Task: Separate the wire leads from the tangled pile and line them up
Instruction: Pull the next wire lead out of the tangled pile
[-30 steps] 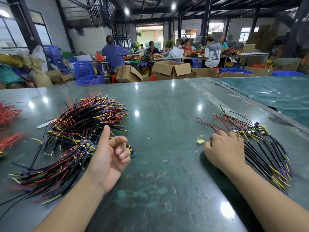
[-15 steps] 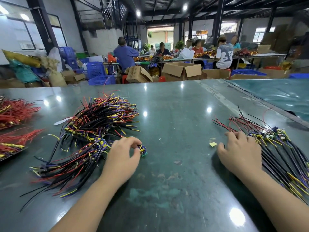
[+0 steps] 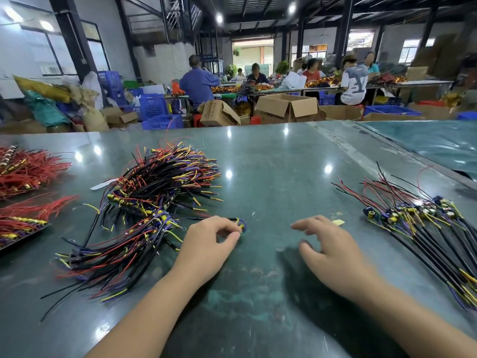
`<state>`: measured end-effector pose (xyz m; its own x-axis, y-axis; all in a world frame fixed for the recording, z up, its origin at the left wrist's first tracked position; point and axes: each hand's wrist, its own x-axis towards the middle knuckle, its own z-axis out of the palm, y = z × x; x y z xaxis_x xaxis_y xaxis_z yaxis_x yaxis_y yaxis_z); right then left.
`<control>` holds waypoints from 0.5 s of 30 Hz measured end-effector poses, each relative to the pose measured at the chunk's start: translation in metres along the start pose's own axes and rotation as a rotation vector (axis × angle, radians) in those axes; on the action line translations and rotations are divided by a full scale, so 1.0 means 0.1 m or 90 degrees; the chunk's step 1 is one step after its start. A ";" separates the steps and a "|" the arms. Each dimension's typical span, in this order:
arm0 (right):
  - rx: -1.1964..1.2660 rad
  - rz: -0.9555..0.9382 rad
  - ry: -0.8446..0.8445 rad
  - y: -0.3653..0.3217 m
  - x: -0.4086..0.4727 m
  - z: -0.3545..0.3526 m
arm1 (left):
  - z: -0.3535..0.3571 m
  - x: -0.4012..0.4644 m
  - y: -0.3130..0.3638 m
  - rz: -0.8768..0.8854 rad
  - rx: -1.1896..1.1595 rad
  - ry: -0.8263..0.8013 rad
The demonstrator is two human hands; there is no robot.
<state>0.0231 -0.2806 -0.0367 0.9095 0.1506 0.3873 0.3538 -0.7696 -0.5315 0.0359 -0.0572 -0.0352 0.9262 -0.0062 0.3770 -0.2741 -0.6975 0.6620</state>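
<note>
A tangled pile of black, red, yellow and purple wire leads (image 3: pixel 152 200) lies on the green table (image 3: pixel 271 164) at the left. My left hand (image 3: pixel 206 241) sits at the pile's right edge, thumb and fingers pinching one lead's small blue-and-yellow end piece (image 3: pixel 241 225). On the right, a lined-up row of leads (image 3: pixel 423 228) fans out with its components together at the top. My right hand (image 3: pixel 333 249) hovers over bare table between the two groups, fingers spread and relaxed, holding nothing.
Bundles of red wires (image 3: pixel 28 166) lie at the far left, some on a dark tray (image 3: pixel 23 233). A small yellow scrap (image 3: pixel 338 222) sits near my right hand. A second table (image 3: pixel 426 143) adjoins at the right. Cardboard boxes (image 3: pixel 286 107), blue crates and seated workers fill the background.
My left hand turned over from thumb-up and pinched a lead's end at the pile's edge. My right hand left the lined-up row and moved left over bare table.
</note>
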 end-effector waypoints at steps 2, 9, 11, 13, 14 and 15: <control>0.040 -0.018 -0.031 -0.05 -0.02 0.02 | 0.01 -0.05 0.08 0.032 -0.047 -0.035; 0.085 -0.006 -0.077 -0.09 -0.01 0.07 | 0.11 -0.24 0.29 0.112 -0.167 -0.226; 0.092 0.022 -0.058 -0.07 -0.01 0.07 | 0.12 -0.26 0.31 0.125 -0.214 -0.246; 0.132 0.063 -0.010 -0.02 0.01 0.08 | 0.11 -0.25 0.30 0.098 -0.296 -0.239; 0.164 0.081 0.014 -0.01 0.02 0.07 | 0.11 -0.23 0.29 0.084 -0.322 -0.231; 0.201 0.093 0.031 0.01 0.03 0.07 | 0.10 -0.22 0.28 0.073 -0.326 -0.225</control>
<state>0.0277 -0.2762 -0.0413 0.9467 0.0172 0.3216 0.2775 -0.5505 -0.7874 0.0110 -0.0838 -0.0318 0.8894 -0.3575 0.2848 -0.3845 -0.2482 0.8891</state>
